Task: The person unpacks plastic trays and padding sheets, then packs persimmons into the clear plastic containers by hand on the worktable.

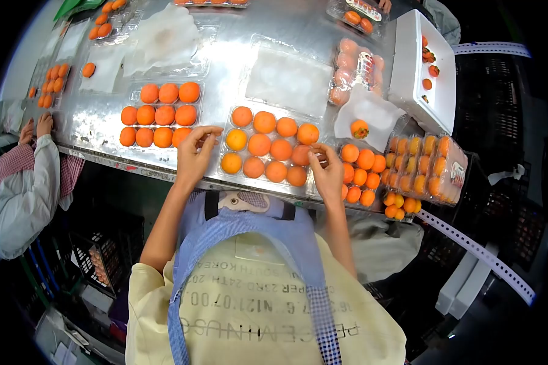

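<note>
Left grip: the person's left hand (196, 149) is hovering just beside the tray's left edge, fingers loosely apart.
Right grip: the right hand (327, 170) is curling at the right edge; whether it is pinching there, I cannot tell.
Tray: the clear plastic tray (276, 114) is lying on the silver metal bench (225, 70), between both hands.
Print: the pale yellow fabric garment (249, 304) is showing "SOUTH KOREA".
Count: twelve round orange fruits (281, 149) are filling three rows of four.
</note>
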`<action>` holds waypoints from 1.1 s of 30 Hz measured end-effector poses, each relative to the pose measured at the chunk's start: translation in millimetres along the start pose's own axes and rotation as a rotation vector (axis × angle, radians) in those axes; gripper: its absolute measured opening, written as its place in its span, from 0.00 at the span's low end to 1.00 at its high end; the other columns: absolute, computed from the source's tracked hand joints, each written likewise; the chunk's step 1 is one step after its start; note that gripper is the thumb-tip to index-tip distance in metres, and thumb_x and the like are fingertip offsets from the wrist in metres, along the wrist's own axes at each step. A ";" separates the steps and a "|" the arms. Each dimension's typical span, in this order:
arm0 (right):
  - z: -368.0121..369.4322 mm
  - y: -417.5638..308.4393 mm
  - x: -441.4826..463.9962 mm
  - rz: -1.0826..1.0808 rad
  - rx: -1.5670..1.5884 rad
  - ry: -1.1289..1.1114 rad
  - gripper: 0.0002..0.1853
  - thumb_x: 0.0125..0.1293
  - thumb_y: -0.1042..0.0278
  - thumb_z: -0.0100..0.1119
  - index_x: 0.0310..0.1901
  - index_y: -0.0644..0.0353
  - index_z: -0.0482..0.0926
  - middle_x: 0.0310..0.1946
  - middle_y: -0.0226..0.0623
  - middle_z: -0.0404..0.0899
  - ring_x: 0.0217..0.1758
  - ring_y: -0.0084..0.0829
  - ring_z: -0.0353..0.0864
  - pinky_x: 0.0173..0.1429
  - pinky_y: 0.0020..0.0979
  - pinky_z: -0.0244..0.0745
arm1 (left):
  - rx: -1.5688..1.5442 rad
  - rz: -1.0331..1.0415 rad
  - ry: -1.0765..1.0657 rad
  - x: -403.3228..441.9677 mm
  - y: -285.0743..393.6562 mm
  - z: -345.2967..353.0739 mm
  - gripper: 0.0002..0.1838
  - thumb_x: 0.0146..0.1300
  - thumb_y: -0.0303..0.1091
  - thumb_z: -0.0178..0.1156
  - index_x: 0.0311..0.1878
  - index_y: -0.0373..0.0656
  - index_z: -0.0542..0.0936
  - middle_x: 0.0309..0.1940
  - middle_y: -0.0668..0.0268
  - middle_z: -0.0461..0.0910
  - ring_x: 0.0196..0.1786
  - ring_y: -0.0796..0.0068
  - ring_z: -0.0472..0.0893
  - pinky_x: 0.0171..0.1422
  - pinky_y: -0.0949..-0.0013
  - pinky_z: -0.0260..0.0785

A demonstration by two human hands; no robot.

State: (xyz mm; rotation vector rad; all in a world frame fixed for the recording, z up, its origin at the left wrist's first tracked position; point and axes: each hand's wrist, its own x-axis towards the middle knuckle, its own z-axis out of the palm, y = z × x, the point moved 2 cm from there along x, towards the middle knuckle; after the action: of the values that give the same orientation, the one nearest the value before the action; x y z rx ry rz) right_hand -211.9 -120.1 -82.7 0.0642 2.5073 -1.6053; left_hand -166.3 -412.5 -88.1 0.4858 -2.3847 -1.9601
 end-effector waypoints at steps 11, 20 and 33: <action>-9.6 -19.1 0.1 -0.045 -0.600 -0.095 0.21 0.48 0.57 0.68 0.41 0.61 0.77 0.36 0.39 0.78 0.31 0.37 0.78 0.36 0.37 0.71 | -0.184 -0.114 0.050 -37.4 -20.0 1.4 0.10 0.64 0.26 0.51 0.45 0.35 0.77 0.38 0.66 0.79 0.37 0.82 0.76 0.43 0.78 0.69; -6.4 -5.4 4.3 -0.130 -0.645 -0.035 0.23 0.48 0.54 0.67 0.42 0.61 0.77 0.34 0.40 0.78 0.38 0.43 0.78 0.38 0.39 0.72 | -0.169 -0.130 0.048 -44.2 -19.2 8.7 0.10 0.64 0.26 0.51 0.45 0.36 0.78 0.37 0.66 0.80 0.37 0.83 0.76 0.43 0.78 0.69; 6.3 -26.3 24.2 -0.265 -0.559 -0.048 0.17 0.52 0.64 0.65 0.43 0.61 0.77 0.35 0.38 0.78 0.30 0.34 0.77 0.36 0.33 0.72 | -0.191 -0.141 0.042 -45.1 -17.4 12.8 0.09 0.64 0.26 0.51 0.45 0.36 0.78 0.35 0.67 0.80 0.35 0.84 0.76 0.43 0.79 0.69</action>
State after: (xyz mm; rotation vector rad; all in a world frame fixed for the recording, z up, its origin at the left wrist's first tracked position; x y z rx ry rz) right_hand -238.3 -138.1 -65.5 -0.3828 2.9154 -0.8978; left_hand -122.0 -392.0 -99.2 0.6952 -2.1647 -2.1827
